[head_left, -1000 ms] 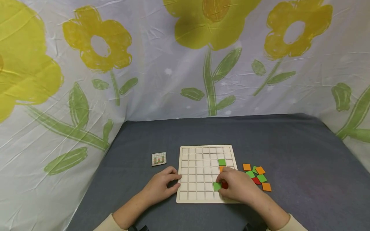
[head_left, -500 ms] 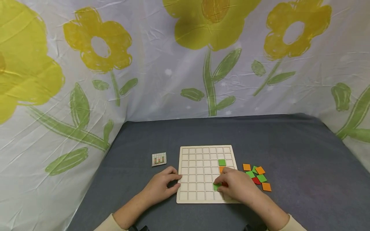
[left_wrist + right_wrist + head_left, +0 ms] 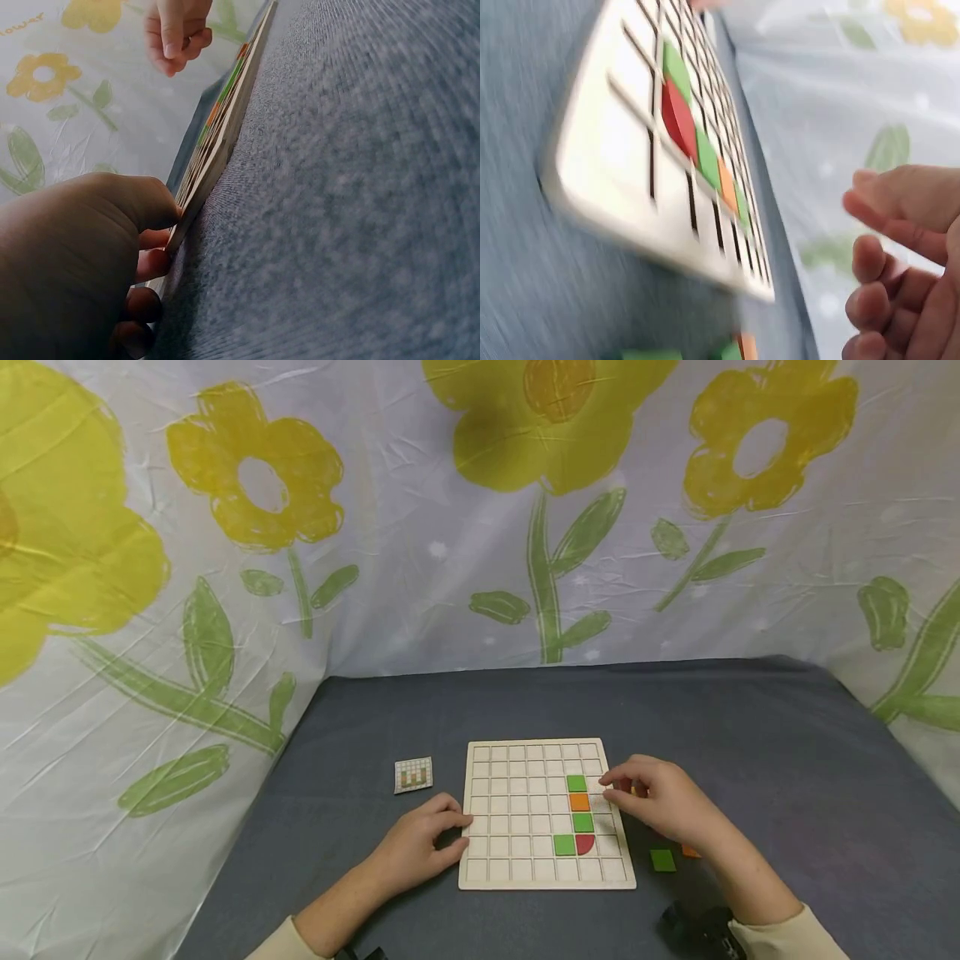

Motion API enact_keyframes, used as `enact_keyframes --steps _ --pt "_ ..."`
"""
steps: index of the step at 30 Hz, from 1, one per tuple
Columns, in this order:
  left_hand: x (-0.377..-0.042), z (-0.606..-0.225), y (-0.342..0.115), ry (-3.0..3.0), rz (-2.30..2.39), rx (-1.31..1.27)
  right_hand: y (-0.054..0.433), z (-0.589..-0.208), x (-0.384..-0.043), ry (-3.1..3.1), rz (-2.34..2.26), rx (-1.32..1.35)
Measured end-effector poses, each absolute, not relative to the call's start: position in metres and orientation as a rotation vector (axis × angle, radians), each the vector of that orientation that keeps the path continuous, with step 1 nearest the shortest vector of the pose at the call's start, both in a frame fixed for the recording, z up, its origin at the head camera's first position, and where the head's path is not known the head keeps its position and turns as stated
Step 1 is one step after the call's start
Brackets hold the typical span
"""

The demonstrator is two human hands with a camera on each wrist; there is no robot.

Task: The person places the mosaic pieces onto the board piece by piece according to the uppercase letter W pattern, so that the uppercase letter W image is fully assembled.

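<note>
A pale wooden grid board (image 3: 517, 868) lies on the dark cloth. My left hand (image 3: 423, 839) holds its left edge with thumb and fingers, as the left wrist view shows. Set in the grid are a green square tile (image 3: 576, 783), an orange tile (image 3: 579, 802), a second green tile (image 3: 582, 822), a red tile (image 3: 585, 844) with one rounded corner, and a third green tile (image 3: 564, 845) left of the red one. My right hand (image 3: 663, 797) hovers by the board's right edge, fingers loosely bent. Nothing shows between its thumb and fingers in the right wrist view.
A small printed card (image 3: 413, 774) with a grid pattern lies left of the board. A loose green tile (image 3: 663, 860) and an orange tile (image 3: 691, 852) lie right of it; my right hand and forearm hide other loose tiles. A flower-printed sheet (image 3: 420, 635) rises behind the cloth.
My right hand has left the green tile beside the red one and moved up and right, uncovering the red tile and the green one above it. The left hand has stayed at the board's edge.
</note>
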State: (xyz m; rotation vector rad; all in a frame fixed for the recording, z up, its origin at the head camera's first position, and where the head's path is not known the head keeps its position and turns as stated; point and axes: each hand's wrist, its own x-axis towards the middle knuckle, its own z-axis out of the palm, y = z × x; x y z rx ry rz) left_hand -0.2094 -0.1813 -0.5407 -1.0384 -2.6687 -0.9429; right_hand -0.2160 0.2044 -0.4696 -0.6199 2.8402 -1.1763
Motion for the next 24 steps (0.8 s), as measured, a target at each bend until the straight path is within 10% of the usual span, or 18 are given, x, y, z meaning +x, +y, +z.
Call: enact_keyframes --steps 24 --pt "-0.211 -0.543 -0.182 -2.659 -0.958 -1.049 0.304 -0.484 -0.24 2.439 -1.192 -0.42"
